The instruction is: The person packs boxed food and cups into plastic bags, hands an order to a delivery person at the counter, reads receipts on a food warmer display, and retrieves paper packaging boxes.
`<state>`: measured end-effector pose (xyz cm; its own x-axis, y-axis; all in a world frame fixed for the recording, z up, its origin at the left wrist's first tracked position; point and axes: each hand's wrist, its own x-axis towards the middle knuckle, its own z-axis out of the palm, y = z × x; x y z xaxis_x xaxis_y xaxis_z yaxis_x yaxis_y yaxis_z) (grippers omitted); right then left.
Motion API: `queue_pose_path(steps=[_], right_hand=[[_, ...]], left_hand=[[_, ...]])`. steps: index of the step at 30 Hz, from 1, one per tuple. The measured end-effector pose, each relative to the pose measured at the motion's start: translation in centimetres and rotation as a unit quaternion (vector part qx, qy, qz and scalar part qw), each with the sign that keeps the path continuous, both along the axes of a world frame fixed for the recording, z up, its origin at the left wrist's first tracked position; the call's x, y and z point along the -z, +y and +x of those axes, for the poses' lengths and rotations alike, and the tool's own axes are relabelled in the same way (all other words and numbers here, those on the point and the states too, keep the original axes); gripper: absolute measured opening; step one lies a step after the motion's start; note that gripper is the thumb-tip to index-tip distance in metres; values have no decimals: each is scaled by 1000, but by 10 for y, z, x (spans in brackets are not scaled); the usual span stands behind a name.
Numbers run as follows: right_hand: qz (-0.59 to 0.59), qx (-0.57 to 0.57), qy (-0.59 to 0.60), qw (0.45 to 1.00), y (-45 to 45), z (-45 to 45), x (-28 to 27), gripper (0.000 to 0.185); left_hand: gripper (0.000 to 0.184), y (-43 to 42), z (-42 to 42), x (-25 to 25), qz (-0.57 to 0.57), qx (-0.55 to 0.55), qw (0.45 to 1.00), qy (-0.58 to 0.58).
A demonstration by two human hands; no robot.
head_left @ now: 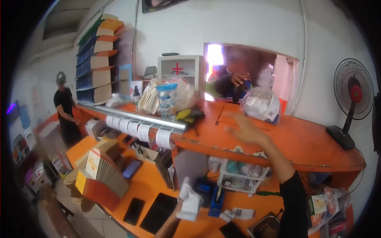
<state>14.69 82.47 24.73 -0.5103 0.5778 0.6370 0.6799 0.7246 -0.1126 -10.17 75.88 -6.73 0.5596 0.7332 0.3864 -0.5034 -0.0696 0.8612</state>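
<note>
My right hand [248, 129] stretches over the raised orange counter [317, 137], blurred by motion, its fingers apart and nothing visible in them. Just beyond it stands a knotted clear plastic bag [260, 105] with white contents and a printed label [272, 112]. Lower down, my left hand [183, 198] grips a crumpled white paper slip [190, 205], which covers much of the fingers. Close beside that hand are a blue tape dispenser [216, 202] and a black tablet [158, 213] on the lower desk.
A person [234, 75] is at the wall opening behind the counter; another person [63, 107] stands far left. Paper slips [139, 130] hang along the counter's edge. A fan [351, 99] stands right. A white basket [242, 176], phone [134, 211] and box file [103, 174] occupy the desk.
</note>
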Motion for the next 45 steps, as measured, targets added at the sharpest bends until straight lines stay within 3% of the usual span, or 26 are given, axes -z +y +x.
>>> queue_pose_path(steps=[1,2,3,4,5,6,7,8,9,10,11,13,14,15,17,20,21,22,25,28,37,41,42,43,45], right_hand=[[-54,17,-84,995,-27,-16,9,50],[-16,6,-124,992,-43,-28,25,48],[24,-4,-164,986,-56,-38,39,46],[18,-3,-166,986,-70,-44,50,46],[24,-34,-174,984,-84,-50,62,47],[28,-68,-181,981,-96,-54,72,48],[19,-71,-181,981,-107,-57,81,48],[-8,-56,-133,990,-116,-60,89,51],[-35,-41,-83,995,-125,-62,98,54],[-73,-26,-2,997,-131,-63,110,60],[-81,-26,-2,996,-133,-64,125,60],[-156,-59,299,939,-137,-69,146,64],[-144,-57,375,914,-141,-74,148,57],[-143,-51,379,913,-141,-68,153,57],[-425,-45,259,867,-132,-48,164,43],[-446,-22,277,851,-142,-38,174,33],[-446,-22,276,851,-147,-33,176,33],[-449,-16,232,863,-154,-27,179,34],[-448,-14,185,875,-170,-7,191,35],[-549,15,248,798,-191,5,176,32],[-563,42,352,747,-214,53,202,24],[-556,78,369,741,-233,69,211,18],[-549,95,344,756,-239,71,205,17],[-554,101,347,750,-243,76,204,17],[-541,114,302,777,-255,85,204,15]], left_hand=[[22,-14,-1,-47,37,-232,959,157],[22,-1,-3,-37,-13,-301,913,275],[24,8,-4,-35,-36,-233,939,251],[25,9,-5,-50,31,-253,918,304],[27,31,-9,-27,38,-238,895,375],[29,28,-4,-41,57,-278,887,365],[27,26,-4,-61,90,-274,854,434],[25,26,-1,-70,152,-283,869,378],[26,22,3,-80,84,-251,915,305],[27,9,2,-104,45,-187,930,313],[27,-6,8,-122,101,-180,954,217],[31,-25,14,-146,112,-129,969,179],[31,-32,20,-155,110,-123,970,181],[32,-38,26,-163,165,-167,960,153],[32,-34,33,-175,226,-207,944,122],[32,-17,32,-184,-24,-203,978,39],[32,-18,35,-200,-35,-258,965,-37],[32,-19,29,-213,-35,-230,967,-100],[42,2,12,-217,30,-288,947,-140],[44,5,5,-213,71,-281,952,-95],[38,14,-12,-192,91,-323,942,-14],[36,10,-28,-200,74,-399,914,-9],[35,39,-47,-178,132,-459,878,-4],[34,47,-59,-178,95,-463,881,-33],[36,73,-91,-167,118,-539,834,5]])
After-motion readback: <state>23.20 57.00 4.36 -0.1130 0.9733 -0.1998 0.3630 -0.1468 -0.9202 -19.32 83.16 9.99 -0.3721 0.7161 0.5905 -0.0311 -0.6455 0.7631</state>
